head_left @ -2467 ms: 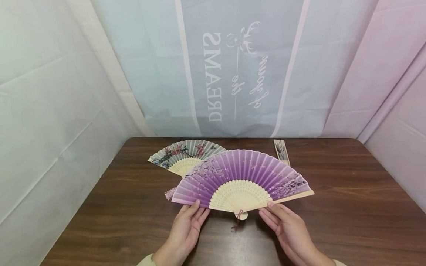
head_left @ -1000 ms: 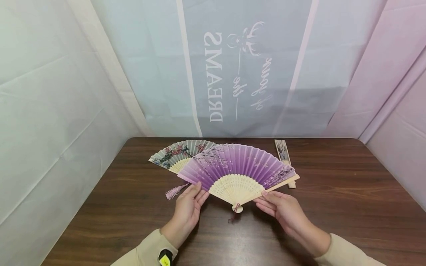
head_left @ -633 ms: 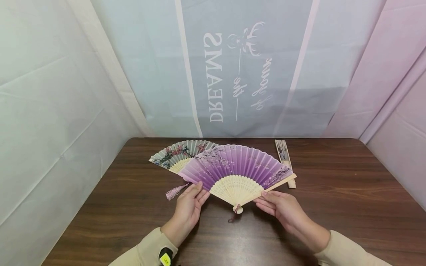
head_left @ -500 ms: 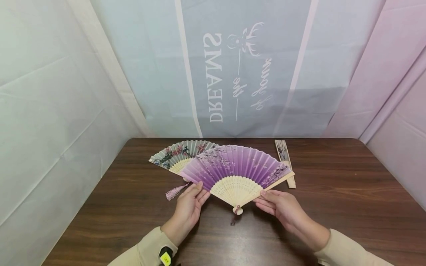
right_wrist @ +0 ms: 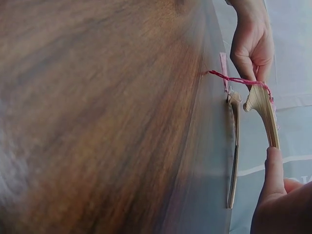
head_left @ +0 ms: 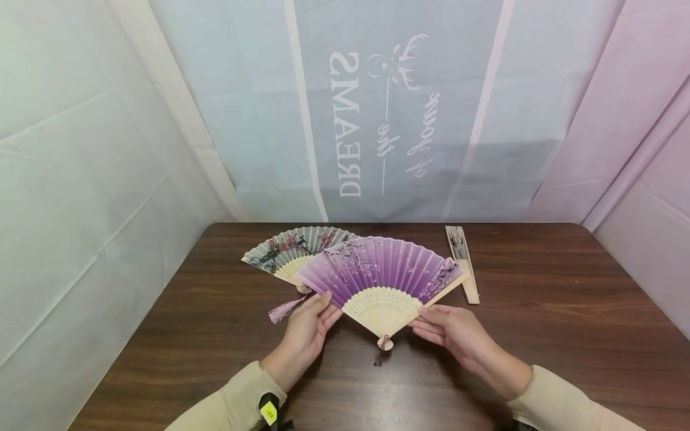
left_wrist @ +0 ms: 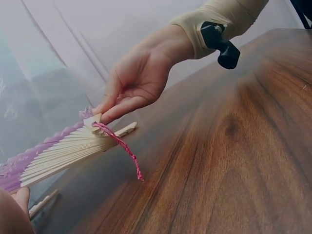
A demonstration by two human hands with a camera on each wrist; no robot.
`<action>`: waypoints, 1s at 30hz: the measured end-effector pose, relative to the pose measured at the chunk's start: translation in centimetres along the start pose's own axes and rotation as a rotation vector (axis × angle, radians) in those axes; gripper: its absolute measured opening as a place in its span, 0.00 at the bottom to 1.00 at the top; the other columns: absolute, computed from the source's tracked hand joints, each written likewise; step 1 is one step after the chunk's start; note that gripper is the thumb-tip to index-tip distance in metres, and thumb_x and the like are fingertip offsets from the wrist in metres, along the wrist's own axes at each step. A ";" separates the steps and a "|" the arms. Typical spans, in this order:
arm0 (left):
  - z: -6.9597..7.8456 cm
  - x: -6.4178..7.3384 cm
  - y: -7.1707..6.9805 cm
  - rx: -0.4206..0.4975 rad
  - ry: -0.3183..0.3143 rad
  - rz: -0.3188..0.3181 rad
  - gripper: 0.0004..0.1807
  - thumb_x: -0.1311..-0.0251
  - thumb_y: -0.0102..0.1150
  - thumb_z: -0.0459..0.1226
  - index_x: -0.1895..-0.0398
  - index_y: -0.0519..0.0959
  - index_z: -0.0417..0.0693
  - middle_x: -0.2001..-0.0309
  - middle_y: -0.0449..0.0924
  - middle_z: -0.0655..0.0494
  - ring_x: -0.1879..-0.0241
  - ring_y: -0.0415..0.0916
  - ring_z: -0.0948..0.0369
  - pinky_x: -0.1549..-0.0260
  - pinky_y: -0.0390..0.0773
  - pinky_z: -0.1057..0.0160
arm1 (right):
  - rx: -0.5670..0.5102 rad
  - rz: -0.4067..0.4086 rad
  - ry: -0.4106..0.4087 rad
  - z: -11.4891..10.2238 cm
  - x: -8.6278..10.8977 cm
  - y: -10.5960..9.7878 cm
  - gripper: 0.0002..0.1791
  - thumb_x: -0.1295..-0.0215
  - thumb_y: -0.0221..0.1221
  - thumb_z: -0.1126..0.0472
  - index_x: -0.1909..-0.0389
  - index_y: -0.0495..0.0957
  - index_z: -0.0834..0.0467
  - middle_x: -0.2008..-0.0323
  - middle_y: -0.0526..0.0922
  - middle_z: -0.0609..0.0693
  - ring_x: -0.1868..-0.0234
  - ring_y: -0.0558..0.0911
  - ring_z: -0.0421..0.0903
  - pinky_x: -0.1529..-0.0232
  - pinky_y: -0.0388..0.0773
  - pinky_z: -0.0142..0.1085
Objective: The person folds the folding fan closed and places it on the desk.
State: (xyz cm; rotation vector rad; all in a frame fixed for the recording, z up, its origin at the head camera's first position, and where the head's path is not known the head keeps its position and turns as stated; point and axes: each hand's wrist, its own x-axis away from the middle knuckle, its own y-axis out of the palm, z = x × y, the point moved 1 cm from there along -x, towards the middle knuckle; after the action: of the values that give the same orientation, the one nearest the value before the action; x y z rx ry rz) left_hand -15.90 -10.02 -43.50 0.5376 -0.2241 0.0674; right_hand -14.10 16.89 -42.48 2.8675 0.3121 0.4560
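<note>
A purple folding fan (head_left: 388,263) with a blossom print and pale slatted ribs is spread wide between both hands, held above the table. My left hand (head_left: 306,329) pinches its left edge, thumb on top. On the right edge, my right hand (head_left: 458,335) grips the pale outer guard between thumb and fingers. From the pivot hangs a dark red cord (left_wrist: 127,151). Behind the purple fan, a grey-green folding fan (head_left: 286,245) with red flowers lies spread on the table, partly hidden, its pink tassel (head_left: 286,309) by my left hand.
A folded fan (head_left: 461,263) lies at the back right of the brown wooden table (head_left: 571,311). White cloth walls (head_left: 108,179) close in the sides, and a blue-grey printed curtain (head_left: 420,137) hangs behind the table's far edge.
Since the first frame the purple fan has tilted and narrowed its spread, its right guard swinging inward. Over the last half second the right hand has moved slightly left, the left hand slightly right.
</note>
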 end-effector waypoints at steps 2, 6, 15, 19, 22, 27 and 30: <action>0.0 0.0 0.0 -0.006 0.002 -0.006 0.28 0.26 0.46 0.29 0.29 0.55 0.22 0.61 0.84 0.58 0.55 0.83 0.63 0.47 0.85 0.62 | 0.005 0.000 -0.001 -0.1 0.0 0.0 0.12 0.26 0.53 0.66 0.49 0.72 0.71 0.62 0.89 0.53 0.59 0.88 0.43 0.49 0.87 0.35; 0.1 -0.1 0.1 -0.018 0.009 -0.023 0.28 0.26 0.46 0.30 0.29 0.55 0.22 0.59 0.85 0.56 0.52 0.82 0.61 0.45 0.84 0.61 | 0.007 -0.006 -0.003 -0.2 -0.1 0.1 0.11 0.27 0.53 0.66 0.51 0.73 0.71 0.63 0.89 0.51 0.59 0.88 0.42 0.49 0.86 0.35; 0.2 -0.6 0.4 -0.017 0.007 -0.050 0.26 0.26 0.46 0.29 0.31 0.57 0.22 0.63 0.85 0.59 0.58 0.84 0.64 0.48 0.86 0.62 | 0.005 -0.018 0.004 -0.3 -0.1 0.1 0.14 0.27 0.55 0.66 0.48 0.72 0.73 0.61 0.89 0.54 0.59 0.88 0.42 0.49 0.87 0.35; 0.2 -0.8 0.6 -0.022 -0.002 -0.044 0.20 0.27 0.47 0.28 0.37 0.64 0.24 0.65 0.86 0.58 0.60 0.84 0.64 0.50 0.87 0.62 | 0.007 -0.030 0.005 -0.4 -0.2 0.1 0.13 0.28 0.55 0.66 0.49 0.73 0.72 0.61 0.89 0.54 0.60 0.88 0.42 0.50 0.87 0.35; 0.2 -0.9 0.6 -0.026 -0.002 -0.038 0.15 0.28 0.47 0.28 0.42 0.69 0.26 0.65 0.87 0.56 0.60 0.85 0.64 0.52 0.87 0.62 | 0.008 -0.048 0.003 -0.6 -0.3 0.1 0.09 0.28 0.55 0.66 0.54 0.76 0.68 0.63 0.89 0.52 0.60 0.88 0.42 0.50 0.87 0.35; 0.3 -1.1 0.7 -0.032 -0.001 -0.034 0.10 0.28 0.47 0.28 0.50 0.74 0.31 0.65 0.87 0.55 0.61 0.85 0.64 0.53 0.88 0.63 | 0.013 -0.071 0.000 -0.7 -0.3 0.2 0.05 0.27 0.54 0.66 0.58 0.77 0.64 0.63 0.89 0.51 0.60 0.88 0.41 0.49 0.87 0.35; 0.3 -1.2 0.7 -0.039 -0.004 -0.035 0.11 0.28 0.47 0.28 0.47 0.73 0.30 0.64 0.88 0.55 0.61 0.85 0.64 0.54 0.88 0.63 | 0.016 -0.078 -0.001 -0.8 -0.3 0.2 0.06 0.27 0.54 0.66 0.57 0.77 0.65 0.63 0.89 0.51 0.60 0.88 0.41 0.49 0.87 0.35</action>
State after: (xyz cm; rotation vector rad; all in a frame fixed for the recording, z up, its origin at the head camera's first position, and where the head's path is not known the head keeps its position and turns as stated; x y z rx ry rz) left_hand -17.21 -9.54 -43.17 0.5023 -0.2193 0.0279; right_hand -14.60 16.73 -41.75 2.8587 0.4270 0.4399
